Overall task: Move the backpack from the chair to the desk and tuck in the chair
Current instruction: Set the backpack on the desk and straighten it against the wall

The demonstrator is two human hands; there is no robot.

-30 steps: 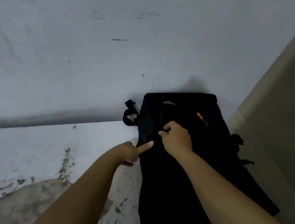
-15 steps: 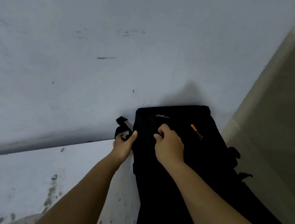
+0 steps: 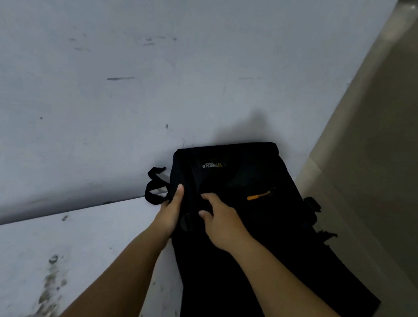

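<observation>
The black backpack [image 3: 253, 215] with an orange zipper pull lies on the white desk [image 3: 35, 256], its top leaning against the wall. My left hand [image 3: 169, 212] grips its left edge, thumb on the front, beside a strap loop. My right hand [image 3: 221, 221] pinches the fabric on the front, by a black buckle. The chair is out of view.
A scuffed white wall [image 3: 134, 71] rises right behind the desk. To the right stands a beige panel [image 3: 385, 152], close against the backpack's side. The desk's surface is stained with dark spots near the bottom left.
My left hand went from pointing at the backpack's side to gripping its left edge. The view tilted, so the backpack sits lower in the frame. My right hand kept its hold.
</observation>
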